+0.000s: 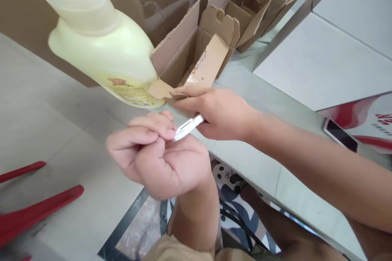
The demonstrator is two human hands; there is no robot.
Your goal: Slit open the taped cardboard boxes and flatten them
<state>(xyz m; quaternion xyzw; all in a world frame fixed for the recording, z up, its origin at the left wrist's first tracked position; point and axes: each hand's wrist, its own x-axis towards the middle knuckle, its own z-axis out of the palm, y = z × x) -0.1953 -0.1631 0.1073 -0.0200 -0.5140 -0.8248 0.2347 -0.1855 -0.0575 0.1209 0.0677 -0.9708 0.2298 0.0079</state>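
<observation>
My right hand (pixel 214 110) is closed around a slim silvery tool (pixel 188 127) with slots and a narrowing end. Its kind is not clear. The extended index finger of that hand lies by a small flap of an open cardboard box (pixel 176 67). Below and to the left, my left hand (pixel 162 151) is turned palm up with its fingers curled in. Its fingertips meet the narrow end of the tool; whether anything is pinched inside is hidden. Just beyond the hands stands a large pale yellow bottle (pixel 122 53) with a label.
More open cardboard boxes (pixel 248 20) line the pale ledge (pixel 245 77) behind. A large carton (pixel 128 4) stands at the back, white boxes (pixel 294 57) at right. A phone (pixel 339 134) lies near a red and white box (pixel 361 118). Red legs (pixel 45 208) stick out at lower left.
</observation>
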